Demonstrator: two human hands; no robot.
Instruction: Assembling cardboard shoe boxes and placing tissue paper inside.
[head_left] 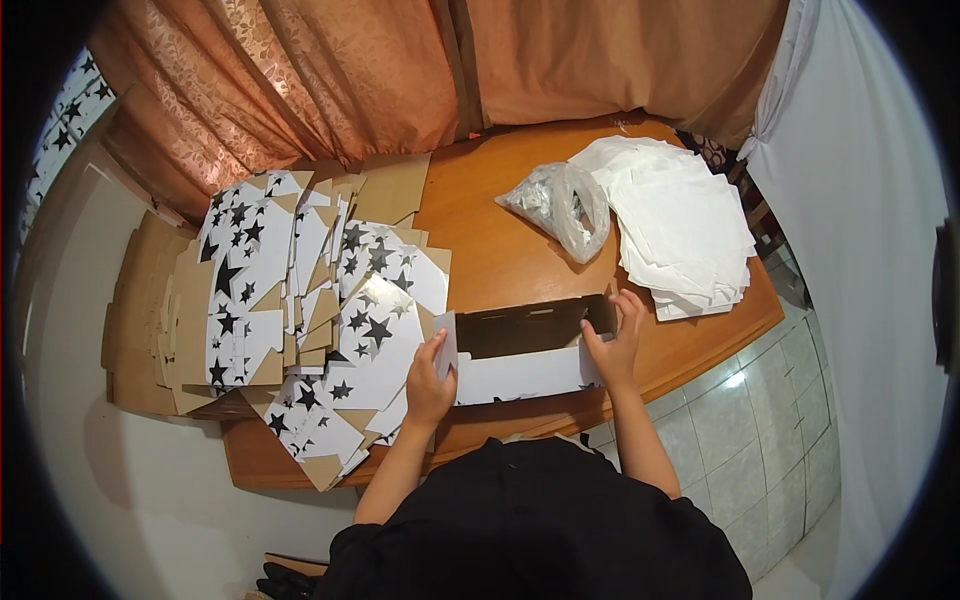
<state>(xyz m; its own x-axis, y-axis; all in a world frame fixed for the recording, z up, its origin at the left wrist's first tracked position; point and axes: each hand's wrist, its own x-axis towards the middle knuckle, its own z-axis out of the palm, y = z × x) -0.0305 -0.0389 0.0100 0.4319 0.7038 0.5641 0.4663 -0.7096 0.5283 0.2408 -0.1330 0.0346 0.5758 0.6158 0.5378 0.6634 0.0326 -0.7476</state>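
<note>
A long cardboard box (525, 378), white outside and brown inside, stands with its top open at the near edge of the table. At its left end my left hand (431, 385) holds the raised white end flap, fingers against the outer side. My right hand (617, 347) grips the opposite end, with the thumb at the inner side and the fingers over the outer edge. Small dark printed marks show low on the box's front wall. Just left of my left hand lie flat white cardboard sheets with black stars (375, 325).
Tall stacks of star-printed and brown cardboard blanks (240, 270) cover the table's left side. A clear plastic bag (562, 208) of small items sits beyond the box, beside a pile of white sheets (680, 225). Orange curtains (350, 80) hang behind the wooden table (475, 220).
</note>
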